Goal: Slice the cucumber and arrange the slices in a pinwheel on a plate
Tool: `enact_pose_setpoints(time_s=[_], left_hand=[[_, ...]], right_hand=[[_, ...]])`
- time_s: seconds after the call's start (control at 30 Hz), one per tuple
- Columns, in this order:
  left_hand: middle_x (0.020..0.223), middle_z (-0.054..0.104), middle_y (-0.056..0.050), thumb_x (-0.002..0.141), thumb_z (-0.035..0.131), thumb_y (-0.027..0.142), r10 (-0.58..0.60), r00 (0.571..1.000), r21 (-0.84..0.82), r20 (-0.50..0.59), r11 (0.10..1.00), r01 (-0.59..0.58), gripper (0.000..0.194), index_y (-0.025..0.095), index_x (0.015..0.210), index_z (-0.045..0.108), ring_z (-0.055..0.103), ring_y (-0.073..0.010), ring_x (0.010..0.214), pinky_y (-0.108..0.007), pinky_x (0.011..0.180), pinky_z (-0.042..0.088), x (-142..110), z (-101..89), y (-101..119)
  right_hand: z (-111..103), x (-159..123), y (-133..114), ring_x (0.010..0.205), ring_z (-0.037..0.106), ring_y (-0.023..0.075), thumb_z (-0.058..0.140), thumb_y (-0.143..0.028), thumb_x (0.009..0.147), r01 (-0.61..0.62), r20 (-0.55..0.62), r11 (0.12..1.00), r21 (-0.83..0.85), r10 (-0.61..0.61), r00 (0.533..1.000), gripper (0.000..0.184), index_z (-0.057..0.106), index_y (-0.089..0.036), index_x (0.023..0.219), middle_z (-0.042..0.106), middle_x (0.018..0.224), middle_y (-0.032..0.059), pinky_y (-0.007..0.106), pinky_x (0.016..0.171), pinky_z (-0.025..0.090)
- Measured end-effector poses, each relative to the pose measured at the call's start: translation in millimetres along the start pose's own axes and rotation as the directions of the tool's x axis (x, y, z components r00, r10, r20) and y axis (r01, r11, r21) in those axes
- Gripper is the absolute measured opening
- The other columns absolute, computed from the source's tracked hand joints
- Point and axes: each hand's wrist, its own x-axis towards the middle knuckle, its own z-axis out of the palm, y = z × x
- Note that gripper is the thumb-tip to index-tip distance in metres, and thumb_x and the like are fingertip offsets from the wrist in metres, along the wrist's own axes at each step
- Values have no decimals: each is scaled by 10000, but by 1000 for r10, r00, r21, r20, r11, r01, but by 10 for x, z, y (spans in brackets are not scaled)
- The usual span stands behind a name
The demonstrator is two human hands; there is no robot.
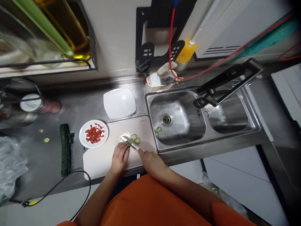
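Observation:
My right hand [150,160] grips a kitchen knife [127,140] by its light handle, the blade slanting to the upper left over the cutting board [103,163]. My left hand [119,158] rests on the board with fingers curled together close beside the blade. A little dark green shows by its fingertips; whatever they hold is mostly covered. Just past the blade lie a few thin cucumber slices [136,141]. On the board's upper left corner, a round white plate [82,138] holds small red pieces [94,134].
A long cucumber [65,150] lies left of the board, near a black cable [88,188]. An empty square white plate [119,103] sits behind. To the right is a steel sink [176,125] with several slices inside and a dark faucet [225,81] above.

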Motion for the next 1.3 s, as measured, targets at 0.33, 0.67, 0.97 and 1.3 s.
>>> enact_pose_setpoints(time_s=[0.33,0.67,0.97,1.3], left_hand=[[1022,635,-91,846,528,161,-39,999,-14,-1,999,39,207,169,1041,597,565,-202,1031,-411,953,459,23,-24,-1],[1005,641,-85,849,525,171,-53,999,-25,1,998,53,197,170,1028,607,574,-197,1006,-404,939,469,22,-16,-26],[1027,650,-81,865,499,206,-67,998,-58,17,996,68,221,185,1053,611,584,-196,1018,-416,947,465,28,-21,-31],[1073,638,-83,864,501,194,-90,996,-56,28,994,91,248,186,1093,598,575,-194,1047,-405,964,459,42,-58,-7]], right_hand=[[31,87,-33,765,629,192,294,-75,883,14,-38,1000,-24,-15,999,318,490,-183,1110,633,821,77,249,613,445],[45,153,-48,776,630,178,287,-63,877,3,-20,1000,16,-3,1000,346,483,-173,1141,633,831,76,244,641,460],[65,313,-70,806,639,194,266,-64,887,29,-29,999,39,-27,999,353,484,-160,1148,646,853,91,255,650,468],[179,429,-16,847,618,183,325,-61,860,6,-13,996,94,-5,1000,395,457,-175,1214,656,917,70,254,700,452]])
